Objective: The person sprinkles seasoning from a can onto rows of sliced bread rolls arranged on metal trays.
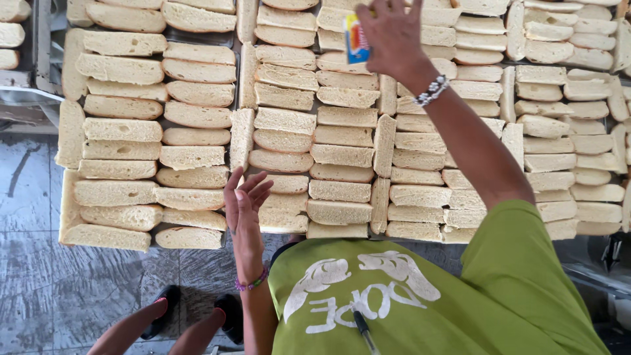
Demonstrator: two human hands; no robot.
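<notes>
Head view showed the right hand [393, 36] stretched far over the bread slabs [342, 154], pinching a small blue-and-orange packet [357, 39] upright. The left hand [243, 204] hovered open and empty at the table's [46, 39] near edge, well apart from the packet.

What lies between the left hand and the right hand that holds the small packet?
In the head view, rows of cut bread slices fill the stretch between the open left hand and the right hand gripping the small blue packet.
</notes>
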